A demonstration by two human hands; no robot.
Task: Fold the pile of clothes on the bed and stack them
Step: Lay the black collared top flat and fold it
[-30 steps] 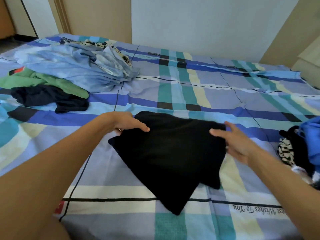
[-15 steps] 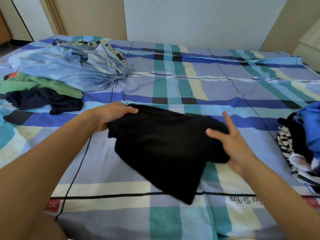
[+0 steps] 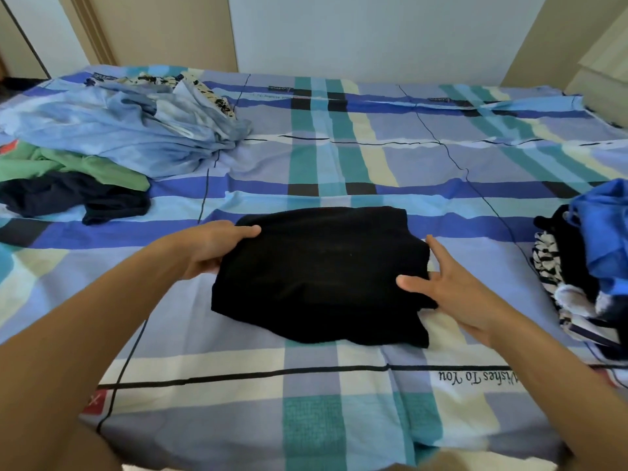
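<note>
Head view: folded black garment (image 3: 319,266) lies on the counter (image 3: 339,419); left hand (image 3: 210,246) pinches its left edge, right hand (image 3: 452,294) sets spread fingers (image 3: 436,248) against its right edge, likely squaring it for the stack (image 3: 584,266) at its right.

We see the black garment (image 3: 323,266) at centre as a dense, matt cloth, smooth and without sheen; the bedsheet (image 3: 339,158) under it is thin printed cloth, matt and lightly creased; at upper left the light-blue clothes (image 3: 119,134) look thin, soft and crumpled; the green garment (image 3: 95,169) below them is matt cloth too; the wall (image 3: 373,32) at top looks smooth and matt.
</note>
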